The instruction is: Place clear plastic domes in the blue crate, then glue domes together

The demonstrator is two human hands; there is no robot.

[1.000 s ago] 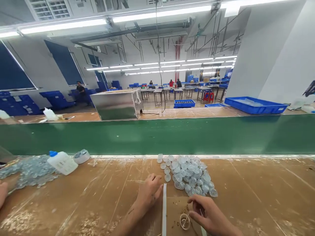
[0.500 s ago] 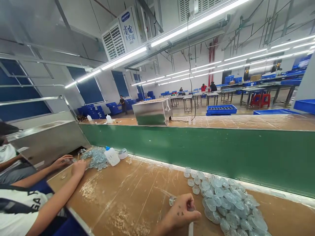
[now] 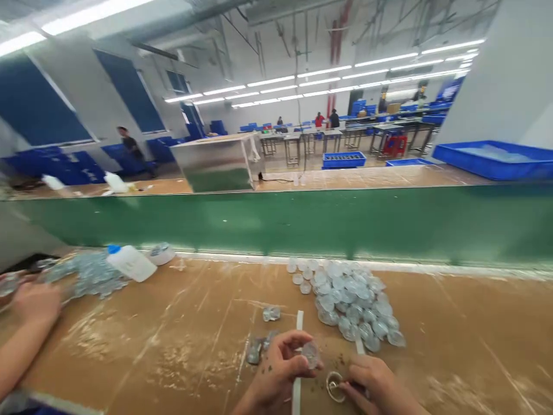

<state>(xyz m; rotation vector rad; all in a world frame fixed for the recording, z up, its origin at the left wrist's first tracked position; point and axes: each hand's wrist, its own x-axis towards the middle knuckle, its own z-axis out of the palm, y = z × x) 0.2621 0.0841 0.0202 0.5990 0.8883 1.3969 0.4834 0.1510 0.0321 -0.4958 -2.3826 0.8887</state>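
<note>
My left hand (image 3: 276, 369) is at the bottom centre, its fingers pinched on a small clear plastic cap (image 3: 310, 353) held just above the brown bench. My right hand (image 3: 375, 385) lies beside it, fingers closed on a thin stick whose tip sits in a small round dish (image 3: 333, 386). A heap of clear caps (image 3: 352, 302) lies just beyond both hands. Loose caps (image 3: 271, 313) rest to the left of my left hand, near a white strip (image 3: 298, 323).
A green conveyor belt (image 3: 302, 222) runs across behind the bench. At the left a co-worker's hand (image 3: 37, 302) rests by another pile of clear caps (image 3: 86, 274), a white bottle with a blue cap (image 3: 129, 262) and a tape roll (image 3: 161, 252). A blue tray (image 3: 492, 158) stands far right.
The view swung left to the co-worker and came back. My left hand now holds a clear cap lifted off the bench. My right hand, out of view half a second ago, is back by the dish.
</note>
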